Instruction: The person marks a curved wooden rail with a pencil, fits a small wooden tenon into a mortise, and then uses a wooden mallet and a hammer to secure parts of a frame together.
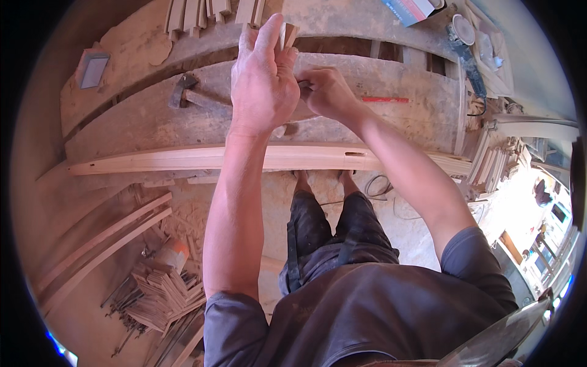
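My left hand (264, 82) is raised over the workbench, its fingers closed round a short piece of wood (290, 38) whose end shows beside the fingertips. Close against its right side, my right hand (327, 90) is closed on a small dark thing (304, 84), mostly covered by the fingers. A hammer (182, 92) lies on the bench left of my left wrist, its handle running toward the wrist. To the right of my right hand lies a red pencil (385, 99). Along the bench's near edge stretches a long pale wooden rail (306, 157) with a slot cut in it.
Wooden strips (195, 15) lie at the far side of the dusty bench (140, 116). An angle grinder (466, 52) rests at the far right, near a box (411, 9). A small block (93, 68) sits far left. Wood pieces (168, 293) are piled on the floor.
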`<state>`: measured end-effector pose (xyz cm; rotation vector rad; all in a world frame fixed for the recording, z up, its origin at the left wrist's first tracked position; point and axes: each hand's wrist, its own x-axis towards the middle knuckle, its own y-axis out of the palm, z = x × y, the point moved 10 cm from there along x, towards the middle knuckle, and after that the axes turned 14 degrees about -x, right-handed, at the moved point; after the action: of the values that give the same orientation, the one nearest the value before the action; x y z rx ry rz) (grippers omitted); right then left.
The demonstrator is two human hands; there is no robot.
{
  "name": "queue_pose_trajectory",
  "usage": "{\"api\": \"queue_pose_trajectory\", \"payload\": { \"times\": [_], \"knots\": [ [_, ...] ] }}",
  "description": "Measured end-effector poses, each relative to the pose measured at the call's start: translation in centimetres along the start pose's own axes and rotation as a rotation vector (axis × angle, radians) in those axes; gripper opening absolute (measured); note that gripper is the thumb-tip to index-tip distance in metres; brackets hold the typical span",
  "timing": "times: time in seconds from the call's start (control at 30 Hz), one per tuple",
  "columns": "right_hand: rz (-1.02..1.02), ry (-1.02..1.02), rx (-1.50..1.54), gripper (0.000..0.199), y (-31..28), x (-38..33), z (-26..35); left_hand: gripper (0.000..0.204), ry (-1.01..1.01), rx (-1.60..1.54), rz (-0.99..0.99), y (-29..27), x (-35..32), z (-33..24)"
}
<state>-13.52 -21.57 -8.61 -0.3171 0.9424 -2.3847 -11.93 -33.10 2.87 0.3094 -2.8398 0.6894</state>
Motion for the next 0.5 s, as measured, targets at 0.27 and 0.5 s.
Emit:
{"api": "queue_pose_trajectory", "payload": {
  "times": [0.27, 0.5],
  "knots": [
    [0.359, -0.132, -0.103, 0.018, 3.8, 0.5, 0.6, 0.045, -0.013, 0.017, 0.005, 0.2, 0.1, 0.1],
    [0.003, 0.258, -0.066, 0.008, -3.3, -1.2, -2.5, 0.044, -0.01, -0.032, 0.003, 0.1, -0.1, 0.0]
  ]
}}
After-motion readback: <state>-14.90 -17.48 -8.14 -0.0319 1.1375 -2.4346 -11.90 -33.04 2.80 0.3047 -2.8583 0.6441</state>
